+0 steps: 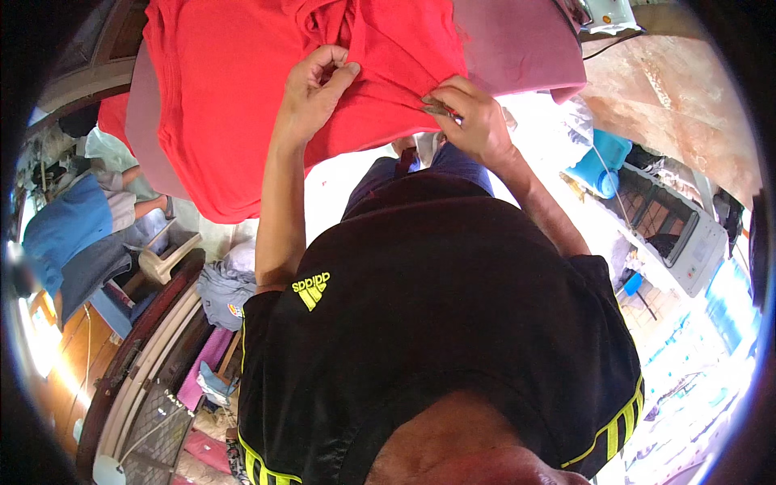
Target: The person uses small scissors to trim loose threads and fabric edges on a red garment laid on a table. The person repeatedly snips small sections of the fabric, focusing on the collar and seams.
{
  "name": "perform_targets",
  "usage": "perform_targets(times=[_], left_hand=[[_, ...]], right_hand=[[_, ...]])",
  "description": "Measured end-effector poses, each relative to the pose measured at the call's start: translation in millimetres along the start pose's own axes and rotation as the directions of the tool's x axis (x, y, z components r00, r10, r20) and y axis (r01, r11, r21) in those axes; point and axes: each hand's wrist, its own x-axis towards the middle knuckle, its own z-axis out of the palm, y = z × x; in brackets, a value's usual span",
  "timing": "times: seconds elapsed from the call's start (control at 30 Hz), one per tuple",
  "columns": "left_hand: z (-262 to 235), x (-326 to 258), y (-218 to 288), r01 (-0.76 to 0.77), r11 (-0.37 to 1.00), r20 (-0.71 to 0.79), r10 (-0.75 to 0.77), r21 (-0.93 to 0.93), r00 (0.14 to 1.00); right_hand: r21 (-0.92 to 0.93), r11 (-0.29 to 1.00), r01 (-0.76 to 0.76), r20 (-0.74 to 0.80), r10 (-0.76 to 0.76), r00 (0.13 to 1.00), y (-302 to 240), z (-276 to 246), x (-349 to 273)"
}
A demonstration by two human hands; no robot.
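Have red fabric [218,121] spread from 10 to 12 o'clock over a mauve-covered work surface [525,48], bunched into folds near 12 and hanging past the near edge towards 10. Hold the left hand [314,93] close over that fabric at 11 o'clock, nearly closed, with fingers curled in and thumb drawn near the forefinger; cannot tell whether pinching a fold, a thread or nothing. Grip a small metal tool [444,111] in the right hand [478,123] at 1 o'clock, closed around it, beside the fabric's near edge; cannot make out the exact kind of tool. Wear a black short-sleeved shirt [453,307] with yellow stripes, filling the view from centre to 6 o'clock, and blue trousers [374,176] just beyond it at 12. See a white-cased machine [610,14] between 1 and 2 o'clock, a blue plastic container [610,149] at 2, a crumpled grey garment [222,291] between 8 and 9, and blue cloth [69,226] at 9, well apart from both hands
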Motion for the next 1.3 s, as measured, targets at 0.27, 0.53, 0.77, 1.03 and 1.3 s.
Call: perform_targets(times=[0.27,0.53,0.77,1.03,1.3], left_hand=[[9.2,-8.2,4.6,-0.142,0.99,-0.093,0.143,0.015,0.985],[-0.6,-20.5,1.3,-0.159,0.926,-0.099,0.204,0.343,0.974],[-20.6,-19.0,-10.7,-0.052,0.96,-0.053,0.069,0.275,0.996],[-18.0,-23.9,-2.5,-0.235,0.819,0.074,0.231,0.523,0.97],[-6.0,-29.9,-7.7,-0.325,0.607,-0.017,0.488,0.725,0.873]], right_hand=[[0.005,0.996,-0.094,-0.187,0.093,0.978,3.7,20.4,-32.1],[0.074,0.985,-0.153,-0.225,0.166,0.96,1.7,16.2,-42.9],[0.159,0.972,-0.171,-0.131,0.192,0.973,6.1,14.3,-42.1],[-0.09,0.99,0.107,0.0,-0.107,0.994,-26.8,29.8,-1.8],[0.003,1.0,-0.015,0.144,0.015,0.99,-18.6,21.4,15.8]])
